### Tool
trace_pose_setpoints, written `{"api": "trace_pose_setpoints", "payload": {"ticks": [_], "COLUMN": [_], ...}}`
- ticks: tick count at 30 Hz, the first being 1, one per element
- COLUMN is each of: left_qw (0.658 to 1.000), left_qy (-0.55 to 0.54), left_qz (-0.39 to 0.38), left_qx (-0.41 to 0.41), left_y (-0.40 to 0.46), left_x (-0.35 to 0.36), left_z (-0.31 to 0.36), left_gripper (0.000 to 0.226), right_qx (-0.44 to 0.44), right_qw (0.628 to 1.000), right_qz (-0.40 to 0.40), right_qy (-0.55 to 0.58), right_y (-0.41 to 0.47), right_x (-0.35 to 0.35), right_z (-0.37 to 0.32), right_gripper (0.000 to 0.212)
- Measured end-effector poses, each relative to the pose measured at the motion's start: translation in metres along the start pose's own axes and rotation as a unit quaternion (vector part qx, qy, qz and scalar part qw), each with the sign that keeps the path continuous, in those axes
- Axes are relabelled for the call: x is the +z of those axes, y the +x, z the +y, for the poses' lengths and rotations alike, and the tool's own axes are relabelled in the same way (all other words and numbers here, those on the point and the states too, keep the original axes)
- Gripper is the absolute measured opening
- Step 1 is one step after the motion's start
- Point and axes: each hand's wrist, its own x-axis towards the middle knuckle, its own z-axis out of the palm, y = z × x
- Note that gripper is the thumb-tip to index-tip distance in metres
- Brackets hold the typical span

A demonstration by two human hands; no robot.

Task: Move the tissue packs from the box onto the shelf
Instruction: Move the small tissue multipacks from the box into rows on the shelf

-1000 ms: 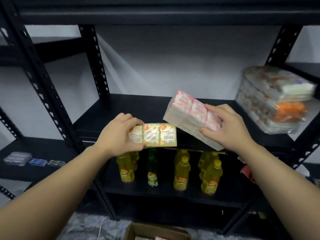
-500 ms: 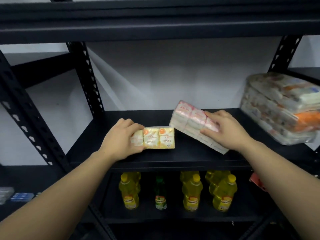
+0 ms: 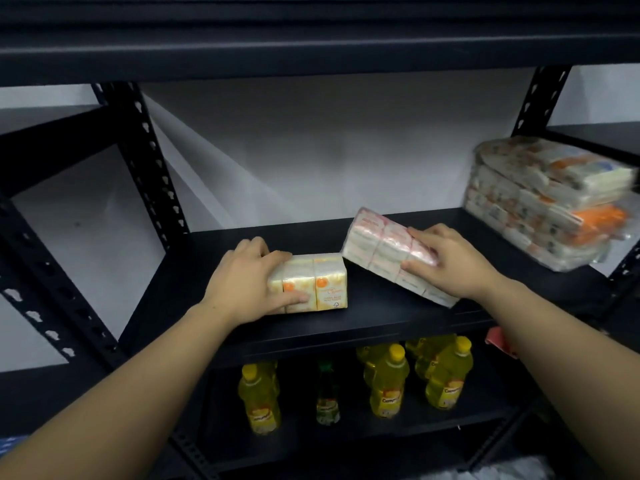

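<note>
Left hand (image 3: 247, 284) has its grip closed around the left end of the yellow tissue pack (image 3: 313, 283), fingers over the top, thumb on the front face. Pack sits flat on the black shelf (image 3: 363, 317), orange dots and small print facing the camera. Right hand (image 3: 450, 263) has its grip closed on the pink tissue pack (image 3: 384, 252), fingers spread over the top, thumb on the near side. Pink pack is tilted: near-right end touching the shelf just below the right grip, far-left end raised, just right of the yellow pack; cannot tell if the two packs touch. Between the two grips: the free right end of the yellow pack and the raised end of the pink pack. Right of the right grip and further back, well apart, a stack of wrapped tissue packs (image 3: 547, 202) sits on the same shelf by the right upright, blurred, orange and white wrappers. Below both grips, on the lower shelf, yellow oil bottles (image 3: 386, 382) stand upright with one green bottle (image 3: 326, 393) among them. Left of the left grip, a perforated black upright (image 3: 152, 161) and white wall behind. Both forearms bare, reaching in from the bottom corners.
</note>
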Motion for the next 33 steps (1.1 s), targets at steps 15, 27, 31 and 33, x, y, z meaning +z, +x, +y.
{"api": "trace_pose_setpoints", "payload": {"ticks": [15,27,31,33], "left_qw": [0.994,0.999,0.998,0.996], "left_qy": [0.035,-0.043,-0.056,-0.072], "left_qz": [-0.071,-0.024,-0.013,-0.021], "left_qx": [-0.078,-0.018,0.019,0.037], "left_y": [0.017,0.061,0.08,0.085], "left_x": [0.011,0.018,0.023,0.028], "left_z": [0.004,0.091,0.121,0.133], "left_gripper": [0.104,0.088,0.067,0.062], "right_qx": [-0.058,-0.017,0.057,0.079], "right_qw": [0.992,0.994,0.997,0.994], "right_qz": [-0.065,-0.102,-0.049,-0.042], "right_qy": [-0.086,-0.045,-0.037,-0.059], "right_y": [-0.001,0.001,-0.005,-0.007], "right_x": [-0.007,-0.023,-0.03,-0.033], "right_z": [0.011,0.022,0.021,0.021], "right_gripper": [0.078,0.075,0.068,0.075]}}
